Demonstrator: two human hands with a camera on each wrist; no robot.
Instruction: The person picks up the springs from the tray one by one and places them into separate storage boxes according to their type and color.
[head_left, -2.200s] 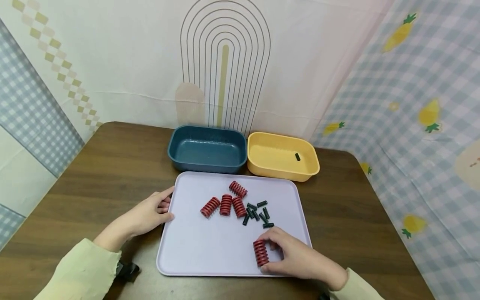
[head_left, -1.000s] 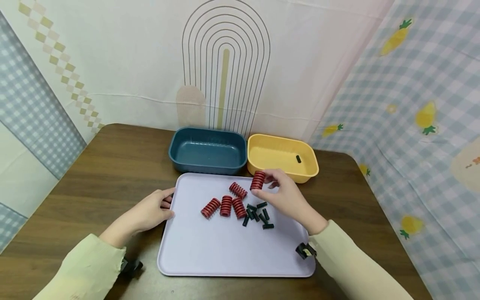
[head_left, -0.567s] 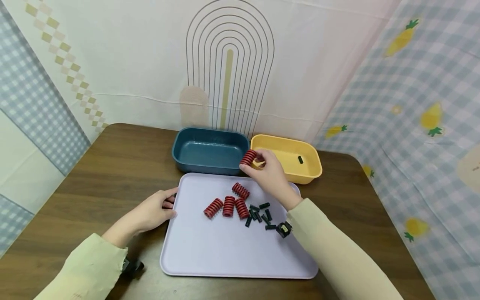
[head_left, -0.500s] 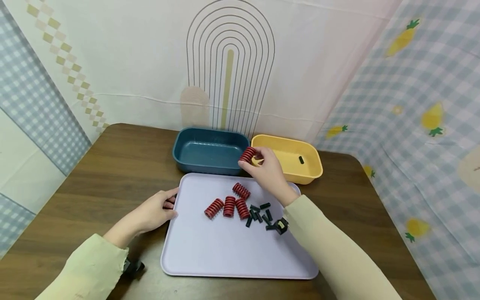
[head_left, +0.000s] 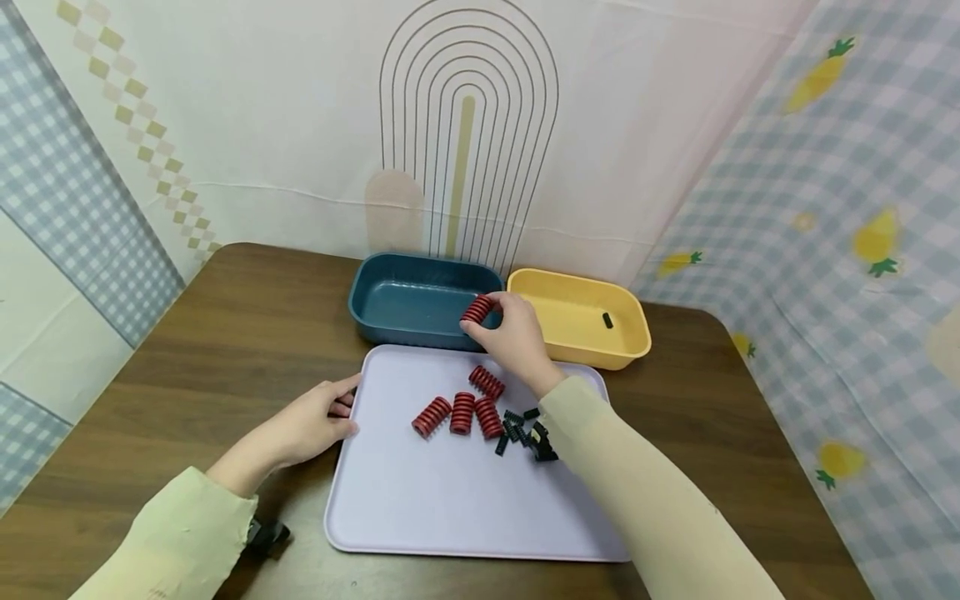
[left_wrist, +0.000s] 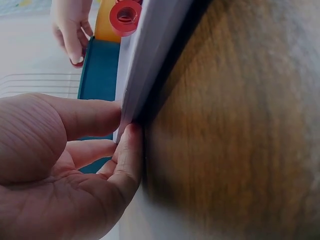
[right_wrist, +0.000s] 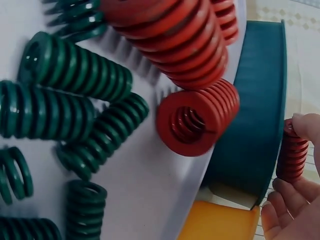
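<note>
My right hand pinches a red coil spring between thumb and fingers, over the front right part of the dark blue bin. The right wrist view shows that spring near the bin's rim. My left hand pinches the left edge of the lilac tray; in the left wrist view the thumb lies on one side of the tray rim and fingers on the other. Several red springs lie on the tray beside several small dark green springs, partly hidden by the right wrist's camera.
Right of the blue bin stands a yellow bin with one small green spring inside. Both bins sit behind the tray on the wooden table. A patterned cloth hangs behind the table.
My right hand has lifted the red spring from the tray's front right and carried it back and leftward to the blue bin. The left hand has stayed at the tray's edge.
</note>
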